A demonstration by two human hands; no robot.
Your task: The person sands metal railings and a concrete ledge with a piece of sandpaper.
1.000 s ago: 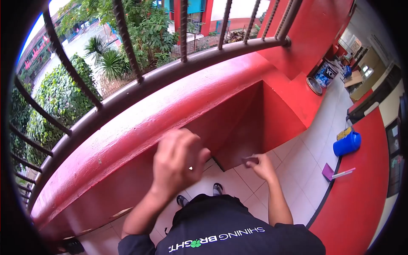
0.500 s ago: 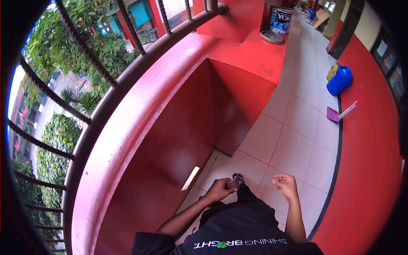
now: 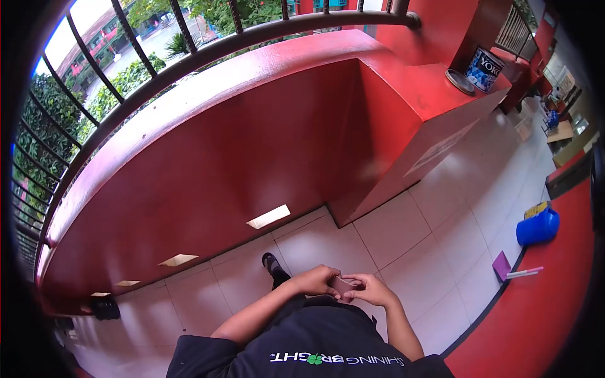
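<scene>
In front of my dark shirt, both hands meet at a small flat brown piece (image 3: 343,286) whose kind I cannot make out. My left hand (image 3: 316,280) is closed around its left side, with the thumb underneath. My right hand (image 3: 373,290) pinches the right side between thumb and fingers. The fingers cover part of the piece. Below the hands lies the pale tiled floor, and one foot in a dark shoe (image 3: 271,261) shows just to the left.
A red wall (image 3: 208,170) with a dark metal railing (image 3: 189,58) curves along the left. On the ledge stand a paint can (image 3: 484,70) and a round lid (image 3: 459,82). A blue container (image 3: 537,227) and a purple dustpan (image 3: 501,266) are at the right wall.
My right hand, apart from the piece before, has come over to the left and now grips it together with my left hand. The view has swung left toward the red wall.
</scene>
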